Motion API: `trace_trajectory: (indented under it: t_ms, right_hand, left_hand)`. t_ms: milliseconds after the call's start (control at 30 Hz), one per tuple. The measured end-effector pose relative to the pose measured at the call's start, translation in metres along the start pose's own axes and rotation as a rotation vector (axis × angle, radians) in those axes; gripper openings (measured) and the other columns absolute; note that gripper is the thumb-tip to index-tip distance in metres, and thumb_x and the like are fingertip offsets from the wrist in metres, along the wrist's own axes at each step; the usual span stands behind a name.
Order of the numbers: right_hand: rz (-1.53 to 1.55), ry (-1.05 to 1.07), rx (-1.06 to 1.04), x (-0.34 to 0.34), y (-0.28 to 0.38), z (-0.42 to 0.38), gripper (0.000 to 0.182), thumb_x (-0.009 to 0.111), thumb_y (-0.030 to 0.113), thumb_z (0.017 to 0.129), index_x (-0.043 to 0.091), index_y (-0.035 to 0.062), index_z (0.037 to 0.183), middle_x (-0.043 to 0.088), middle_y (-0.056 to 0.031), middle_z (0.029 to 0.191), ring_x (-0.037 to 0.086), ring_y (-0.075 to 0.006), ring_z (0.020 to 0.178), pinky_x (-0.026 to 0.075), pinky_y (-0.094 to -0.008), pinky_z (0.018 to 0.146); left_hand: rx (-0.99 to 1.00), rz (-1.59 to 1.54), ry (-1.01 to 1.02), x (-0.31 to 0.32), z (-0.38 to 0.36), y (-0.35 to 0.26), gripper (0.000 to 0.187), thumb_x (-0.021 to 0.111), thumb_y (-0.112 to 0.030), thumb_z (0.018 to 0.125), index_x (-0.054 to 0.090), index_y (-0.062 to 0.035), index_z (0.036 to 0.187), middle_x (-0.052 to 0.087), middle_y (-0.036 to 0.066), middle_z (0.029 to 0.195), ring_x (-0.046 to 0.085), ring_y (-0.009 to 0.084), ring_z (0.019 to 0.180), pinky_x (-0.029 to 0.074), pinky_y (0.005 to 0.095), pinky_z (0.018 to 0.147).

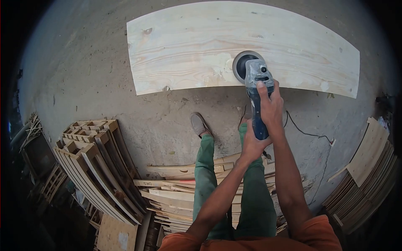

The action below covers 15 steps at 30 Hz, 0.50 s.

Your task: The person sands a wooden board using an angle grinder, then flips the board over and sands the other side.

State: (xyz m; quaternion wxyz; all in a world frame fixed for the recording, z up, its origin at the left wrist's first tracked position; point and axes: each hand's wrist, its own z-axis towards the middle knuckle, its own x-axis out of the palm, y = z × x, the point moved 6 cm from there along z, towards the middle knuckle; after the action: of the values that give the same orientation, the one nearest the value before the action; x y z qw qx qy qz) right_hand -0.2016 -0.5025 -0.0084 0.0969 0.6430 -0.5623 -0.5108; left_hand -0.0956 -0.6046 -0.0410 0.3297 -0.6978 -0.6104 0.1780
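Holding blue sander in wrapped, partly hidden fingers: with right hand around body, with left hand around rear end. Extending past fingertips with disc over wooden panel.

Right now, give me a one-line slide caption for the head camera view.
Right hand ahead of left hand on a blue power tool, its disc over a pale wooden board.

I watch through one head-worn camera, facing forward and steeply down past the arms to the floor. My view is wide, curved and dark-cornered, close over the arms, with the wooden board farther off along the top.
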Motion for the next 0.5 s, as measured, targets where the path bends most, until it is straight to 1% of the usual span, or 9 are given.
trace_trajectory:
  t_ms: [33, 100, 167, 233, 300, 333, 400, 467, 500]
  right_hand:
    - [0.042, -0.031, 0.036, -0.007, -0.001, 0.001, 0.079, 0.059, 0.063, 0.093, 0.050, -0.0046, 0.133, 0.070, -0.0286, 0.099, 0.071, -0.0408, 0.096, 0.054, -0.0462, 0.085]
    - [0.046, -0.025, 0.019, -0.006, 0.004, 0.002, 0.078, 0.059, 0.063, 0.093, 0.050, -0.0041, 0.133, 0.070, -0.0286, 0.099, 0.071, -0.0412, 0.096, 0.054, -0.0466, 0.085]
    - [0.052, -0.021, 0.025, -0.001, 0.008, 0.004, 0.078, 0.059, 0.063, 0.093, 0.050, -0.0036, 0.133, 0.070, -0.0285, 0.098, 0.071, -0.0416, 0.096, 0.053, -0.0470, 0.084]
    - [-0.043, 0.060, 0.019, 0.016, 0.015, 0.011, 0.077, 0.059, 0.062, 0.094, 0.051, -0.0039, 0.133, 0.071, -0.0275, 0.098, 0.072, -0.0388, 0.095, 0.054, -0.0450, 0.083]
    - [-0.016, 0.004, -0.007, 0.015, 0.007, 0.007, 0.077, 0.059, 0.062, 0.094, 0.051, -0.0040, 0.133, 0.071, -0.0270, 0.098, 0.072, -0.0375, 0.094, 0.054, -0.0441, 0.083]
    - [0.003, -0.043, -0.048, 0.010, 0.008, 0.006, 0.077, 0.059, 0.062, 0.094, 0.050, -0.0041, 0.133, 0.071, -0.0264, 0.098, 0.073, -0.0362, 0.093, 0.054, -0.0433, 0.082]
    - [0.035, -0.035, 0.001, -0.003, 0.004, -0.004, 0.076, 0.059, 0.061, 0.094, 0.051, -0.0042, 0.132, 0.071, -0.0257, 0.097, 0.072, -0.0359, 0.091, 0.054, -0.0431, 0.082]
    - [0.054, -0.051, 0.061, -0.010, 0.001, -0.006, 0.069, 0.056, 0.059, 0.096, 0.054, 0.0000, 0.132, 0.069, -0.0268, 0.107, 0.069, -0.0374, 0.100, 0.050, -0.0431, 0.091]
    - [0.047, -0.022, 0.059, -0.008, 0.011, -0.007, 0.067, 0.056, 0.058, 0.097, 0.054, 0.0002, 0.132, 0.070, -0.0264, 0.107, 0.069, -0.0365, 0.101, 0.050, -0.0430, 0.091]
  left_hand:
    - [0.017, -0.012, -0.009, 0.002, -0.001, -0.008, 0.071, 0.086, -0.020, 0.075, 0.043, -0.0031, 0.129, 0.062, 0.013, 0.107, 0.063, 0.0220, 0.097, 0.050, 0.0368, 0.088]
    - [-0.019, -0.016, -0.005, 0.005, -0.010, -0.015, 0.076, 0.083, -0.015, 0.075, 0.040, -0.0014, 0.136, 0.062, 0.011, 0.117, 0.060, 0.0185, 0.106, 0.048, 0.0342, 0.095]
    - [-0.054, -0.036, 0.005, -0.003, -0.003, -0.017, 0.078, 0.083, -0.015, 0.075, 0.039, -0.0015, 0.138, 0.061, 0.012, 0.120, 0.059, 0.0195, 0.109, 0.047, 0.0346, 0.097]
    - [-0.099, -0.048, 0.019, -0.006, 0.003, -0.005, 0.079, 0.083, -0.015, 0.075, 0.038, -0.0015, 0.139, 0.060, 0.013, 0.123, 0.058, 0.0204, 0.112, 0.046, 0.0351, 0.099]
    - [0.059, -0.094, -0.035, -0.013, 0.012, 0.000, 0.074, 0.087, -0.021, 0.074, 0.042, -0.0036, 0.130, 0.065, 0.014, 0.109, 0.065, 0.0225, 0.098, 0.052, 0.0382, 0.086]
    - [0.063, -0.096, -0.035, -0.011, 0.011, -0.002, 0.074, 0.087, -0.021, 0.074, 0.042, -0.0036, 0.130, 0.065, 0.014, 0.109, 0.065, 0.0225, 0.098, 0.052, 0.0382, 0.086]
    - [0.002, 0.022, 0.019, -0.002, -0.005, -0.004, 0.075, 0.087, -0.021, 0.074, 0.041, -0.0036, 0.131, 0.065, 0.014, 0.109, 0.065, 0.0231, 0.099, 0.052, 0.0381, 0.085]
    - [0.030, 0.044, 0.029, 0.003, -0.006, -0.005, 0.073, 0.087, -0.020, 0.075, 0.041, -0.0037, 0.130, 0.065, 0.014, 0.110, 0.065, 0.0230, 0.100, 0.052, 0.0374, 0.086]
    - [0.038, 0.015, -0.012, 0.001, -0.008, -0.010, 0.072, 0.087, -0.020, 0.075, 0.041, -0.0039, 0.129, 0.065, 0.014, 0.110, 0.065, 0.0231, 0.100, 0.051, 0.0373, 0.086]
